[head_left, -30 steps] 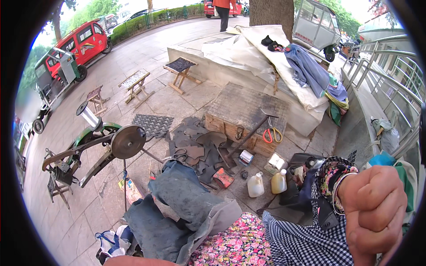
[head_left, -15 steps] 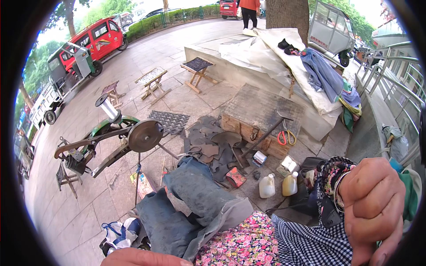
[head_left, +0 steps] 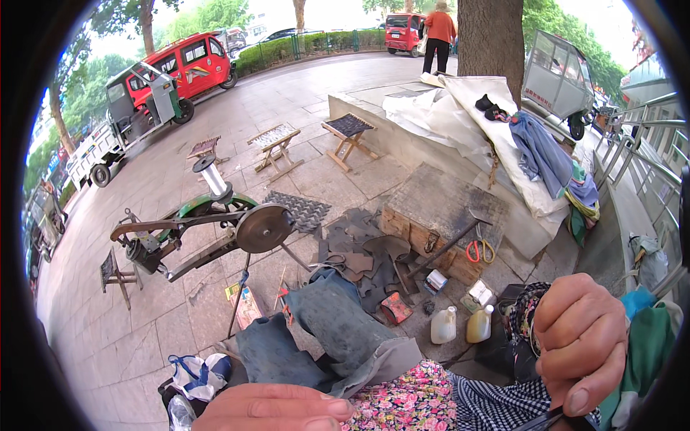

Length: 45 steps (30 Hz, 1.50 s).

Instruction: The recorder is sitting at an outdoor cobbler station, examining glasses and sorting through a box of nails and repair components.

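At the lower edge my left hand [head_left: 277, 408] lies over the dark cloth, fingers pointing right and pressed together; whatever they hold is below the picture. On the right, my right hand [head_left: 583, 337] is closed in a fist, thumb against the fingers. A thin dark strip [head_left: 552, 419] shows under that thumb, but I cannot make out what it belongs to. Across my lap lie a worn blue-grey cloth [head_left: 334, 309], a pink floral fabric [head_left: 402, 402] and a black-and-white checked fabric [head_left: 489, 402].
A hand-cranked sewing machine [head_left: 215, 223] stands at left. Ahead are dark leather scraps [head_left: 352, 237], a wooden box [head_left: 438, 208], a hammer [head_left: 460, 244], scissors [head_left: 481, 251] and two bottles [head_left: 443, 325]. Folding stools [head_left: 275, 147], a tree [head_left: 491, 43] and a metal railing [head_left: 647, 129] stand beyond.
The view has tilted, so the scene sits lower and further right. My left hand shows more, further right and higher. The right fist has shifted left and slightly down.
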Tool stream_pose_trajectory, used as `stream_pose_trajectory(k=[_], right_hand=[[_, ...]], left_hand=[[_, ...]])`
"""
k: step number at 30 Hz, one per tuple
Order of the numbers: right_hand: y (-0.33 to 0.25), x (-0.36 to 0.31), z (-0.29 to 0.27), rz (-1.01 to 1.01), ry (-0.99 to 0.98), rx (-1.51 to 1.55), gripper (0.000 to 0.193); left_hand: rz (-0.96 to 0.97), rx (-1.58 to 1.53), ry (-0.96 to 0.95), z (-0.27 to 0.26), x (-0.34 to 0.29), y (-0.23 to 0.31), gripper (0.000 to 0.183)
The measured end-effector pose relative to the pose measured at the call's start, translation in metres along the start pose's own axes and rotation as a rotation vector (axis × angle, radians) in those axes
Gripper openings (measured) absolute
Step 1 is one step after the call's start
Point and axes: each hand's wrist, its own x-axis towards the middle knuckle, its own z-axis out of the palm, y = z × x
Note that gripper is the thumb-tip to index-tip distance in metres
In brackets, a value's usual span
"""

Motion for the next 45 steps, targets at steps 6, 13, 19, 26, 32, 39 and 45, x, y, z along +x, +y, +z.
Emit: stream_pose_trajectory(k=[6, 13, 19, 26, 32, 39, 45], right_hand=[[0.003, 0.004, 0.000, 0.067, -0.061, 0.068, 0.027], [0.025, -0.031, 0.021, 0.258, 0.058, 0.215, 0.024], [0.027, -0.109, 0.053, 1.385, 0.324, 0.928, 0.025], [0.021, -0.166, 0.102, 1.578, 0.552, 1.571, 0.028], [0.029, -0.174, 0.112, 1.647, 0.497, 1.580, 0.033], [0.035, -0.177, 0.119, 1.628, 0.434, 1.601, 0.030], [0.032, -0.179, 0.124, 1.737, 0.341, 1.550, 0.030]], left_hand=[[-0.062, -0.009, 0.034, -0.003, -0.007, 0.001, 0.039], [-0.277, 0.203, 0.169, 0.000, -0.025, -0.015, 0.034], [-0.940, -0.020, 0.265, -0.001, -0.089, -0.061, 0.029], [-1.339, -0.460, 0.518, 0.004, -0.130, -0.079, 0.018], [-1.230, -0.483, 0.604, 0.007, -0.142, -0.084, 0.021], [-1.266, -0.836, 0.564, -0.009, -0.172, -0.080, 0.036], [-1.287, -0.821, 0.517, -0.006, -0.173, -0.068, 0.037]])
